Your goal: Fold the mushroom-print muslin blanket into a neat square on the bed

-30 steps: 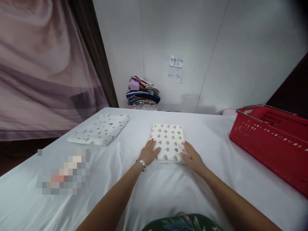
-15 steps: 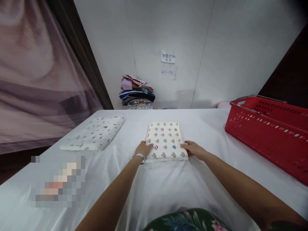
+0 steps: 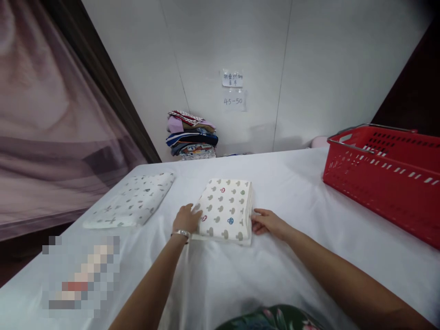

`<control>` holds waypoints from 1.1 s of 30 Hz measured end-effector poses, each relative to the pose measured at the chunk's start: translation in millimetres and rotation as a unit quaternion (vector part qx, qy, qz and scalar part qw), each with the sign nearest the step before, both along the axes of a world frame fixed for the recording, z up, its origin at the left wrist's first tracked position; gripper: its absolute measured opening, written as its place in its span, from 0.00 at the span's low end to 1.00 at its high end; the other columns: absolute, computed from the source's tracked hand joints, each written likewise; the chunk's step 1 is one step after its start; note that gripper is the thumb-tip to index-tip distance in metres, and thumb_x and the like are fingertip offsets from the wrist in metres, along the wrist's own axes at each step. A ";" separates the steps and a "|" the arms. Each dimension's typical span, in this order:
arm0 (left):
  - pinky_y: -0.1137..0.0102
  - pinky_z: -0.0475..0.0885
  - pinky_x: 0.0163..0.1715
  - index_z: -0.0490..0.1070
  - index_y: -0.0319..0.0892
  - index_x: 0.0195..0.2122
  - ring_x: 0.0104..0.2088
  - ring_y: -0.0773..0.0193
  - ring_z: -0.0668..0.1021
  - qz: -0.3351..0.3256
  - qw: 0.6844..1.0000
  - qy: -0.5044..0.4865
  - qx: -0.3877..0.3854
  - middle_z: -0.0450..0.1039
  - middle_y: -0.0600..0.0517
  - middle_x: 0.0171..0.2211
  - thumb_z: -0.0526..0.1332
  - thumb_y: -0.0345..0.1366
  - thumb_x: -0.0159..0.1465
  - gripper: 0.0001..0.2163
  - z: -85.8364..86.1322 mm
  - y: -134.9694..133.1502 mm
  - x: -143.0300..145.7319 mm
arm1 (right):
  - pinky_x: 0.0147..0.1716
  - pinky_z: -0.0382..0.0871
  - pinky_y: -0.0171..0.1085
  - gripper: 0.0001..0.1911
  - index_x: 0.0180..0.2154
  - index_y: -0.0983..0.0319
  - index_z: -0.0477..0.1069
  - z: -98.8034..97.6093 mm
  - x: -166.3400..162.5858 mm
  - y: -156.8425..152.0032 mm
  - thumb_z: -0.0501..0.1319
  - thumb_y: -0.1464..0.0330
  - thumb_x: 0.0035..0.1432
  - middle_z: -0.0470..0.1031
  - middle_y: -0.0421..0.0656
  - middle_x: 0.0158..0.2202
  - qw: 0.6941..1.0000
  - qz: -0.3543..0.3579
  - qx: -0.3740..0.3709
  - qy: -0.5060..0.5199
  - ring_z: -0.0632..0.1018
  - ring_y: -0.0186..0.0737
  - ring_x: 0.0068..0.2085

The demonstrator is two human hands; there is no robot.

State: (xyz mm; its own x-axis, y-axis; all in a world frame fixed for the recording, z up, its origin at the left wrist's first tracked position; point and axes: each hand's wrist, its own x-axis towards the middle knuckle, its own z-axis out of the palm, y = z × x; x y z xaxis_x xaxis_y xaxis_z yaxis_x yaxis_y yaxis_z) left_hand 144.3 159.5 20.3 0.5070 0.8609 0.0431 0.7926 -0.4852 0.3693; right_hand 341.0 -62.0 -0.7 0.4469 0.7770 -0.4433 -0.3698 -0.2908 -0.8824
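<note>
A folded cream cloth point(image 3: 225, 208) printed with grey, red and blue mushrooms lies flat on the white-covered table. My left hand point(image 3: 187, 219), with a silver bangle at the wrist, grips its left edge, thumb on top; its other fingertips are partly hidden. Beside the right edge is my right hand point(image 3: 268, 223), index finger stretched out, the rest loosely bent, fingertips at or very near the cloth's layered side. Further left lies another folded white cloth point(image 3: 132, 201) with small grey prints.
A red perforated basket point(image 3: 381, 183) with a metal handle stands at the right. Behind the table's far edge rises a pile of folded fabrics point(image 3: 192, 137). Two paper signs point(image 3: 234, 101) hang on the wall. A pinkish curtain point(image 3: 62, 114) hangs at left. A blurred patch point(image 3: 82, 277) covers something front left.
The mushroom cloth has shifted left and turned slightly, my left hand moving with it. My right hand has come off its hold on the right corner. The view has tilted a little.
</note>
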 end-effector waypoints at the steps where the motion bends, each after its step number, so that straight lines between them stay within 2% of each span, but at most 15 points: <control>1: 0.63 0.66 0.47 0.66 0.39 0.49 0.48 0.54 0.72 -0.029 0.998 -0.021 0.052 0.68 0.43 0.48 0.54 0.43 0.59 0.20 1.3 -11.0 3.5 | 0.24 0.74 0.34 0.37 0.58 0.71 0.52 0.0 3.6 2.8 0.64 0.67 0.50 0.75 0.45 0.28 1.000 -0.010 0.007 0.000 0.76 0.34 0.24; 3: 0.62 0.63 0.51 0.66 0.41 0.49 0.50 0.56 0.70 -0.132 0.980 -0.070 0.129 0.68 0.44 0.48 0.52 0.44 0.61 0.19 1.5 -38.9 11.0 | 0.25 0.74 0.34 0.35 0.57 0.70 0.54 0.8 9.6 8.4 0.64 0.68 0.50 0.76 0.46 0.30 0.999 -0.037 0.016 0.000 0.76 0.35 0.26; 6: 0.59 0.56 0.56 0.61 0.42 0.54 0.56 0.54 0.64 -0.326 0.933 -0.047 0.147 0.64 0.44 0.54 0.55 0.51 0.58 0.26 -5.1 -82.9 19.8 | 0.26 0.75 0.35 0.32 0.56 0.71 0.56 1.6 14.2 13.6 0.64 0.69 0.51 0.76 0.48 0.32 0.998 -0.061 0.025 0.003 0.77 0.36 0.28; 9: 0.52 0.48 0.58 0.53 0.43 0.60 0.60 0.49 0.57 -0.394 0.909 0.019 0.134 0.56 0.44 0.59 0.59 0.52 0.54 0.35 -15.3 -108.9 24.1 | 0.28 0.75 0.36 0.32 0.57 0.70 0.55 -2.4 15.3 12.4 0.63 0.70 0.52 0.76 0.51 0.37 0.996 -0.068 0.047 0.027 0.78 0.37 0.30; 12: 0.52 0.46 0.58 0.50 0.42 0.61 0.61 0.50 0.55 -0.391 0.909 0.047 0.137 0.53 0.44 0.61 0.59 0.48 0.54 0.36 -20.6 -113.3 25.8 | 0.32 0.76 0.37 0.35 0.59 0.69 0.50 -11.2 17.2 7.0 0.62 0.71 0.53 0.74 0.53 0.44 0.992 -0.060 0.092 0.066 0.79 0.39 0.34; 15: 0.54 0.47 0.59 0.52 0.41 0.61 0.61 0.51 0.55 -0.385 0.909 0.049 0.152 0.53 0.45 0.61 0.59 0.42 0.54 0.33 -18.9 -111.3 25.4 | 0.36 0.75 0.38 0.37 0.60 0.67 0.47 -18.7 20.7 3.1 0.62 0.71 0.53 0.71 0.54 0.48 0.988 -0.031 0.122 0.087 0.78 0.39 0.37; 21: 0.57 0.45 0.60 0.54 0.45 0.60 0.59 0.57 0.58 -0.344 0.917 0.040 0.200 0.59 0.49 0.58 0.51 0.25 0.53 0.31 -16.6 -117.8 20.3 | 0.37 0.75 0.41 0.35 0.59 0.66 0.48 -14.5 22.2 4.1 0.62 0.71 0.53 0.73 0.52 0.45 0.985 -0.012 0.130 0.111 0.79 0.40 0.36; 24: 0.56 0.46 0.60 0.54 0.45 0.60 0.57 0.56 0.61 -0.308 0.927 0.039 0.209 0.62 0.48 0.56 0.50 0.23 0.54 0.31 -19.1 -122.0 21.2 | 0.36 0.75 0.41 0.33 0.58 0.66 0.50 -10.5 21.7 4.8 0.61 0.72 0.54 0.75 0.51 0.41 0.983 -0.011 0.135 0.127 0.79 0.40 0.34; 30: 0.57 0.52 0.58 0.59 0.43 0.56 0.50 0.57 0.68 -0.308 0.931 0.003 0.197 0.68 0.47 0.48 0.51 0.24 0.52 0.28 -19.4 -116.4 25.3 | 0.35 0.75 0.40 0.27 0.55 0.63 0.55 -10.7 22.8 4.5 0.61 0.72 0.54 0.75 0.49 0.41 0.983 -0.009 0.137 0.125 0.79 0.39 0.35; 33: 0.60 0.58 0.55 0.59 0.40 0.55 0.51 0.56 0.67 -0.246 0.947 -0.066 0.195 0.67 0.45 0.49 0.51 0.26 0.52 0.26 -10.3 -105.6 25.7 | 0.32 0.75 0.40 0.25 0.53 0.64 0.57 -13.6 21.3 6.1 0.60 0.71 0.55 0.75 0.49 0.39 0.987 -0.018 0.116 0.111 0.79 0.40 0.34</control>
State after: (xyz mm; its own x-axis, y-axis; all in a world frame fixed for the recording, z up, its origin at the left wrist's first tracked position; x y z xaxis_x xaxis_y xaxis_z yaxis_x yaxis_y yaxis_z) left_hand 170.0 53.9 10.0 0.8112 0.4268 0.3996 0.3937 -0.9041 0.1665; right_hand 362.3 -55.9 -14.3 0.3888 0.8544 -0.3447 -0.5677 -0.0725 -0.8200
